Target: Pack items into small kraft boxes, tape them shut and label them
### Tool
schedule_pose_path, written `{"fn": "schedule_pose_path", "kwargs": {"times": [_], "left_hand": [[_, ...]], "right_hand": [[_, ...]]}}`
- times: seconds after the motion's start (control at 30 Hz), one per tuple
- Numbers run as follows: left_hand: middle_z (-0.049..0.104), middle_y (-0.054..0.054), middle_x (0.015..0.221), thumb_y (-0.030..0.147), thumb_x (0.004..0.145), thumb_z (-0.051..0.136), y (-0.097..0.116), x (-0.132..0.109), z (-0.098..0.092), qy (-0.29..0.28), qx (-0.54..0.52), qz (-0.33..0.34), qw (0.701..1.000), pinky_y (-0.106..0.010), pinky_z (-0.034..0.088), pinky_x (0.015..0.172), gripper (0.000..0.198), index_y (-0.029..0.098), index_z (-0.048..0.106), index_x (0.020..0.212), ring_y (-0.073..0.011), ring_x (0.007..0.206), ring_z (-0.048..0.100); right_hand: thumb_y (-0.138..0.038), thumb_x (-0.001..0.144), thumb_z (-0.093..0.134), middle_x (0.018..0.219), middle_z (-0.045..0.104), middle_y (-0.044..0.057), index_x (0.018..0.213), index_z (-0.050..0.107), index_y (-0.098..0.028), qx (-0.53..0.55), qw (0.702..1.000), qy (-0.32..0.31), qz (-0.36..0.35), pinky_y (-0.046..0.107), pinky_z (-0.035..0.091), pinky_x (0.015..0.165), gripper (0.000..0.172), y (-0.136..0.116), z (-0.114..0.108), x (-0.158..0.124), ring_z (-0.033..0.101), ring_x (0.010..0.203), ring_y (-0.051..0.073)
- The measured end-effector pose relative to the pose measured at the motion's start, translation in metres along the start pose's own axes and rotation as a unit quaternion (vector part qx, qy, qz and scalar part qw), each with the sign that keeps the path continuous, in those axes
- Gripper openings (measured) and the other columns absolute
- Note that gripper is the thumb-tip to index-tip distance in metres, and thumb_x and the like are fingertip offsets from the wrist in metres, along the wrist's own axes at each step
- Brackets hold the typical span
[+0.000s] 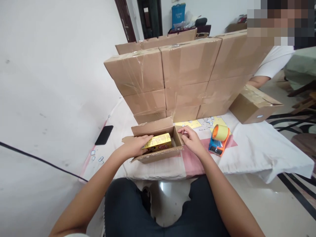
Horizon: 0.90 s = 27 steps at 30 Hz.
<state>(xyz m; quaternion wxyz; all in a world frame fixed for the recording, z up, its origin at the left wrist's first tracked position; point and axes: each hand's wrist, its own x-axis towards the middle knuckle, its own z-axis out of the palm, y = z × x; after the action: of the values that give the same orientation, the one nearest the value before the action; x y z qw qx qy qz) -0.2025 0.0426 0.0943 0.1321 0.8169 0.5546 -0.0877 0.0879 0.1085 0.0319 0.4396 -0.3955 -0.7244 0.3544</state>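
An open cardboard box (158, 158) stands on the table in front of me with its flaps spread. Inside it lies a yellow printed box (159, 141). My left hand (135, 146) reaches over the carton's left end and grips the left end of the yellow box; its thumb is hidden. At the carton's right end, my right hand (191, 140) has its fingers curled on the end flap. To the right of that hand lies an orange and blue tape dispenser (219, 140) with a yellowish roll.
A wall of stacked, taped cartons (185, 75) rises behind the open box. A black phone (104, 135) lies at left near the white wall. On the right, another carton (255, 103) sits beside a person in a white sleeve (276, 62). A patterned cloth (247, 148) covers the table.
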Motion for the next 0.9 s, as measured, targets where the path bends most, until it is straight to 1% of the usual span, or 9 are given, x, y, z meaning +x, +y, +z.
{"fn": "schedule_pose_path", "kwargs": {"times": [0.07,0.2,0.33,0.43,0.53,0.7,0.83,0.87,0.9], "left_hand": [[0.050,-0.011,0.151,0.027,0.088,0.052,-0.001,0.000,-0.001,0.004,-0.010,0.005,1.000,-0.037,0.049,0.094,0.066,0.018,0.039,0.152,-0.0304,0.128,0.058],[0.054,-0.010,0.148,0.030,0.090,0.051,-0.004,-0.002,-0.004,0.012,-0.036,0.015,0.999,-0.035,0.049,0.094,0.061,0.021,0.042,0.149,-0.0283,0.124,0.060],[0.052,-0.009,0.149,0.028,0.091,0.050,-0.003,0.000,-0.002,0.002,-0.049,0.023,0.999,-0.036,0.047,0.097,0.064,0.022,0.036,0.153,-0.0285,0.127,0.058],[0.050,-0.012,0.151,0.029,0.090,0.050,-0.003,0.001,0.001,-0.001,-0.040,0.006,0.999,-0.038,0.048,0.096,0.068,0.019,0.032,0.155,-0.0304,0.128,0.057],[0.051,-0.012,0.150,0.030,0.089,0.054,-0.004,0.000,0.004,0.007,-0.029,0.003,1.000,-0.038,0.049,0.092,0.070,0.020,0.034,0.155,-0.0319,0.126,0.059],[0.052,-0.010,0.150,0.030,0.088,0.056,-0.006,0.001,0.006,0.017,-0.026,0.021,0.999,-0.036,0.050,0.088,0.071,0.023,0.034,0.155,-0.0313,0.124,0.060],[0.053,-0.008,0.149,0.034,0.090,0.057,-0.005,-0.002,-0.002,0.021,-0.053,0.036,0.998,-0.037,0.050,0.094,0.069,0.024,0.036,0.154,-0.0301,0.127,0.058],[0.052,-0.007,0.150,0.036,0.090,0.058,-0.005,-0.006,-0.004,0.033,-0.066,0.046,0.996,-0.038,0.049,0.098,0.067,0.026,0.038,0.153,-0.0298,0.130,0.056],[0.052,-0.006,0.151,0.040,0.091,0.059,-0.006,-0.013,-0.006,0.057,-0.082,0.058,0.993,-0.039,0.047,0.103,0.063,0.028,0.043,0.151,-0.0295,0.133,0.052]], "right_hand": [[-0.013,0.077,0.046,0.093,0.058,0.004,0.092,0.062,-0.021,0.000,1.000,-0.005,0.005,0.031,0.046,0.076,0.023,0.000,-0.001,0.000,0.057,0.089,0.019],[-0.011,0.076,0.045,0.097,0.059,0.005,0.092,0.062,-0.021,0.000,1.000,-0.012,-0.002,0.033,0.046,0.080,0.025,-0.001,-0.002,0.001,0.058,0.093,0.020],[-0.011,0.077,0.045,0.097,0.059,0.005,0.093,0.062,-0.021,-0.007,1.000,-0.017,0.002,0.033,0.046,0.081,0.026,-0.002,-0.004,0.001,0.058,0.092,0.019],[-0.011,0.077,0.045,0.096,0.059,0.004,0.093,0.062,-0.021,-0.009,1.000,-0.016,0.002,0.033,0.045,0.080,0.026,-0.002,-0.004,0.000,0.057,0.091,0.019],[-0.010,0.077,0.045,0.096,0.058,0.004,0.094,0.062,-0.022,-0.001,1.000,-0.017,0.001,0.032,0.045,0.079,0.027,0.000,-0.003,0.000,0.057,0.092,0.019],[-0.011,0.077,0.045,0.097,0.058,0.004,0.093,0.062,-0.021,-0.001,1.000,-0.018,-0.001,0.033,0.046,0.080,0.025,0.002,-0.003,0.000,0.057,0.093,0.020],[-0.012,0.076,0.047,0.098,0.057,0.005,0.092,0.062,-0.021,-0.003,1.000,-0.008,0.003,0.033,0.047,0.079,0.024,0.001,-0.003,-0.001,0.058,0.091,0.019],[-0.012,0.075,0.048,0.102,0.057,0.005,0.095,0.061,-0.021,0.004,1.000,0.002,0.010,0.031,0.048,0.077,0.026,0.001,-0.003,-0.001,0.058,0.087,0.018],[-0.012,0.074,0.050,0.107,0.057,0.005,0.100,0.060,-0.021,0.017,0.999,0.019,0.020,0.030,0.048,0.074,0.029,0.000,-0.003,-0.002,0.057,0.082,0.016]]}}
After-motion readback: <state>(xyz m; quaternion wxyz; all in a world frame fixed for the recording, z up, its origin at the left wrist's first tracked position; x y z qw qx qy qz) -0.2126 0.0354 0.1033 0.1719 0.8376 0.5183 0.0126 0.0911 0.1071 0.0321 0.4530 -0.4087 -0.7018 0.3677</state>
